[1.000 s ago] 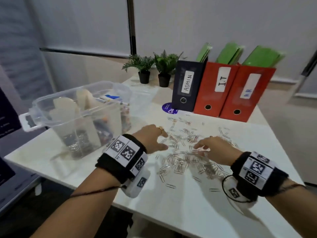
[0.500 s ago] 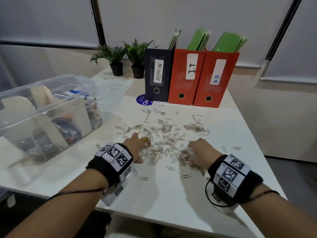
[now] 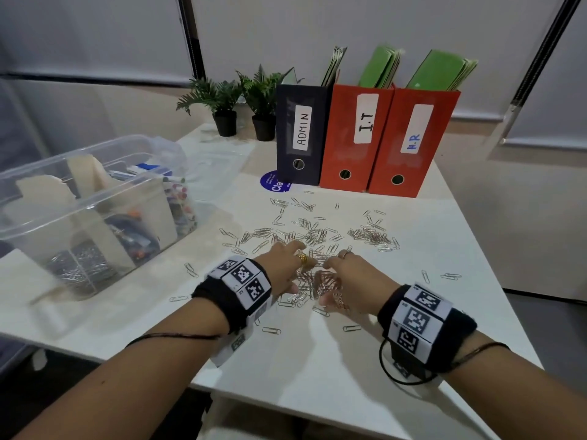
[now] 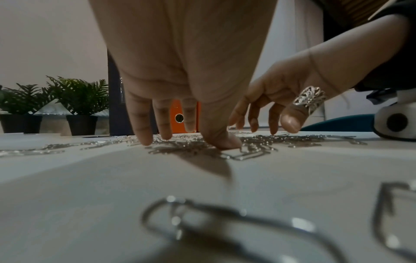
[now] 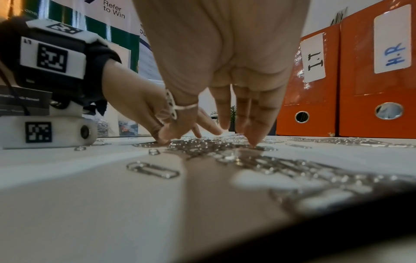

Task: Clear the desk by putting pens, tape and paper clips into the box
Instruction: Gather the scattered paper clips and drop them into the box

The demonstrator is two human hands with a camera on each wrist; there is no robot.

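The left hand (image 3: pixel 282 271) and the right hand (image 3: pixel 355 281) face each other low over the desk (image 3: pixel 317 369), with a small heap of paper clips (image 3: pixel 320 281) between them. Neither grip holds anything: in both wrist views the fingers point down, nearly straight and slightly spread, the fingertips (image 4: pixel 145 140) touching the clips and the desk top. The hands look set to rake the heap together, not to pinch single clips.

The clips are thin bent wire, light, stiff and smooth. On this glossy surface they will likely slide easily and slip out between spread fingers, though a tangled heap tends to hang together. The sound way to take hold is probably from both sides of the heap, with the fingers closed up and the two hands cupped under it.

Farther out, more clips lie scattered toward the ADMIN binder (image 3: pixel 301 134) and the two red binders (image 3: pixel 381 138), with one cluster off to the right (image 3: pixel 371 236) and strays near the desk's front edge. The clear plastic box (image 3: pixel 95 198) stands to the left, near the heap, already holding pens, tape and a layer of clips.
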